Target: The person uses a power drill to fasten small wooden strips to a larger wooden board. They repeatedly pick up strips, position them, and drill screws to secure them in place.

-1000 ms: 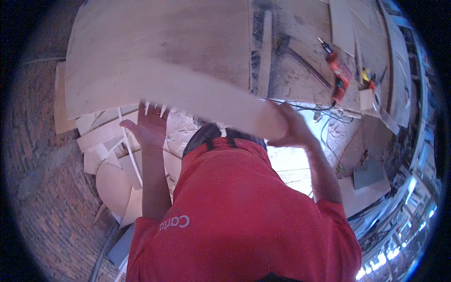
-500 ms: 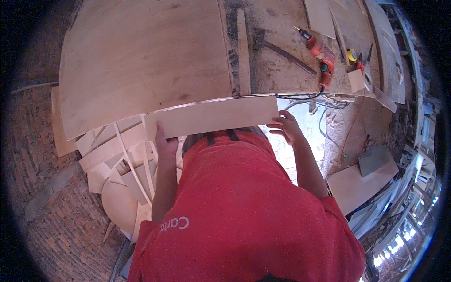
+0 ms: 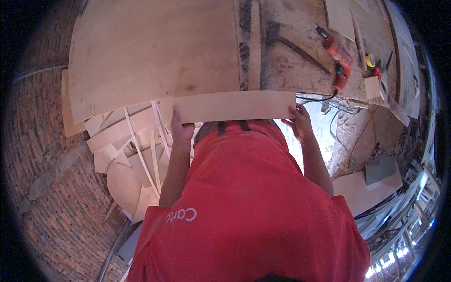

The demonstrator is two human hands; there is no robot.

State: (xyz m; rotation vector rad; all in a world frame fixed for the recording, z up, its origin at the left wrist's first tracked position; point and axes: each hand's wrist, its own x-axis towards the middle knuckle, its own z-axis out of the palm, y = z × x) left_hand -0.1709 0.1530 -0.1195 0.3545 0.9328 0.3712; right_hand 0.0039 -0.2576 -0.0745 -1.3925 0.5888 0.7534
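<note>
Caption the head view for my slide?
Left hand and right hand hold a long pale plywood strip against the workbench.

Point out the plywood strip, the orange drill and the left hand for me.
plywood strip (image 3: 232, 105), head view, middle of its flat face.
orange drill (image 3: 339, 58), head view, on its body.
left hand (image 3: 181, 129), head view, back of the hand gripping the strip's end.

Warm daylight, glare lower right, strong fisheye bending, dark rim.
</note>
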